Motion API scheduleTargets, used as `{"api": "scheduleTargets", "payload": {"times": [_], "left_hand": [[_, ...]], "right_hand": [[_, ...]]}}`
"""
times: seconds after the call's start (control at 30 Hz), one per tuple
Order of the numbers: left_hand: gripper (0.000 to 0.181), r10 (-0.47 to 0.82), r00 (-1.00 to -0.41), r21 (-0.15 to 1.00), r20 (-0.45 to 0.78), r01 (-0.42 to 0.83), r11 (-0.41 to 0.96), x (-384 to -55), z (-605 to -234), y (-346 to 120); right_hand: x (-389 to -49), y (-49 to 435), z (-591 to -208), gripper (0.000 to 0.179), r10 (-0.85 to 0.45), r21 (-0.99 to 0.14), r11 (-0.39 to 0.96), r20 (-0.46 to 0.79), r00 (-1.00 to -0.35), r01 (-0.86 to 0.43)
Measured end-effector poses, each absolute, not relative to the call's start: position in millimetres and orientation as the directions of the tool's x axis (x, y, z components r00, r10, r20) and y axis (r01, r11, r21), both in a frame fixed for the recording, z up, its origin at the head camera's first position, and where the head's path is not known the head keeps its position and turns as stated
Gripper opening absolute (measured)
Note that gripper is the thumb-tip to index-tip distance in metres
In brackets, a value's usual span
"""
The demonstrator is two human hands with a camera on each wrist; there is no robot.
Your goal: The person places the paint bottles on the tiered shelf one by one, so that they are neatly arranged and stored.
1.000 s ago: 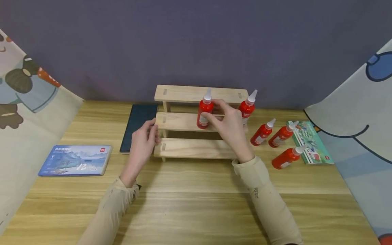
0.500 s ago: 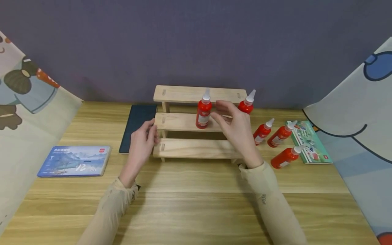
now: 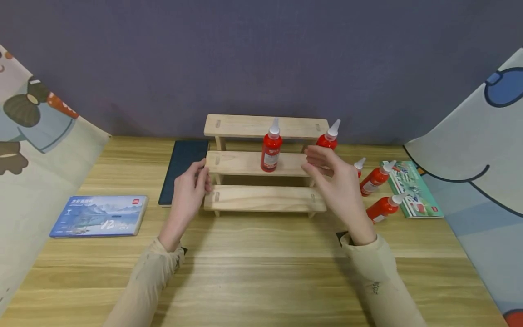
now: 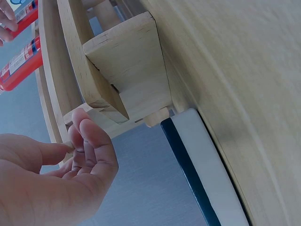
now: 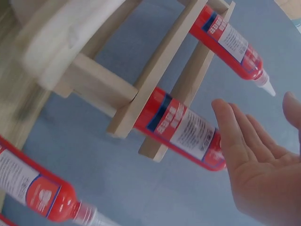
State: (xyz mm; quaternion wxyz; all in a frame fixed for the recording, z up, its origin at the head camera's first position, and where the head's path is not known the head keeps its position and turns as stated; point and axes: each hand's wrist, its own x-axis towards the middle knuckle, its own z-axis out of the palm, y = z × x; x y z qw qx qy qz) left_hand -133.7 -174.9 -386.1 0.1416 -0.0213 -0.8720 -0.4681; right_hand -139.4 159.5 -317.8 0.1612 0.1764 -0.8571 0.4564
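Note:
A three-step wooden display rack [image 3: 265,198] stands on the table against the backdrop. My left hand [image 3: 190,184] holds the left end of its middle step, thumb and fingertips bent about the wood in the left wrist view. On that middle step one red squeeze bottle [image 3: 271,153] with a pointed clear nozzle stands upright near the centre. Another red bottle [image 5: 181,129] stands at the step's right end, its lower part hidden in the head view by my right hand [image 3: 337,186]. That hand holds nothing; its fingers are extended and apart from the centre bottle.
Several more red bottles [image 3: 375,180] stand on the table right of the rack, beside a green illustrated box [image 3: 418,195]. A dark flat book [image 3: 184,168] lies left of the rack, and a blue box [image 3: 102,215] farther left. Printed fabric hangs at both sides.
My right hand has let go of the red bottle at the middle step's centre and moved right and toward me. The bottle stays standing. My left hand stays at the rack.

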Motion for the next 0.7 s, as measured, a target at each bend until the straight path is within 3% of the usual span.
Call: {"api": "scheduleTargets", "payload": {"times": [0.7], "left_hand": [[0.039,-0.1,-0.958,0.81,0.269,0.169,0.562,-132.9,-385.2,-174.6]], "right_hand": [[-118.5,186.7,-313.8,0.044,-0.131,-0.713,0.514,0.485,-0.865,-0.477]]}}
